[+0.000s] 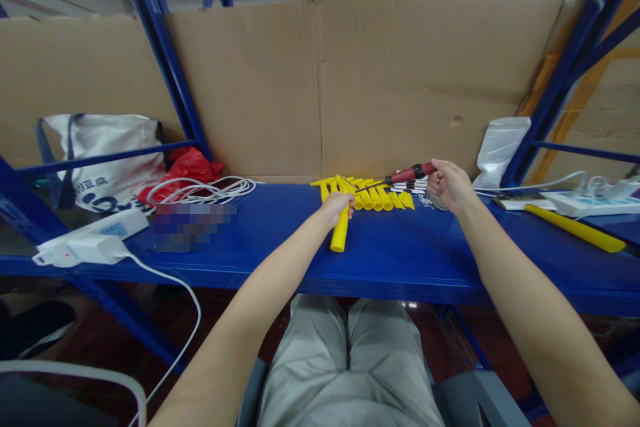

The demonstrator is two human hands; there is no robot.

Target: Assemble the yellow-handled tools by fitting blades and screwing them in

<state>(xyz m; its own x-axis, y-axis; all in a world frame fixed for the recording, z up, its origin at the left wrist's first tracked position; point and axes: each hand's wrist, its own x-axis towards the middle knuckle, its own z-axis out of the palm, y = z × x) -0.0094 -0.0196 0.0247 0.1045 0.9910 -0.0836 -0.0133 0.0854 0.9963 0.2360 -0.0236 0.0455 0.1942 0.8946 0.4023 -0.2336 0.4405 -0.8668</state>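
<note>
My left hand (340, 207) is wrapped round a yellow plastic handle (339, 235), whose round end points down toward me. Between the fingers and thumb of my right hand (449, 181) is the end of a screwdriver (413, 173) with a red and black grip. Its thin shaft runs left toward the head of the held handle; whether the tip touches it I cannot tell. Just behind and to the right of my left hand, several similar yellow pieces (376, 199) lie in a row. Thin white and dark items (413, 185) lie partly hidden behind the screwdriver.
Everything lies on a blue metal shelf (280, 247) backed by cardboard (250, 93). To the left are a power strip (95, 237), coiled white cable (220, 191), red plastic bag (187, 170) and cloth bag (115, 160). A long yellow piece (575, 227) and another power strip (595, 203) are rightward.
</note>
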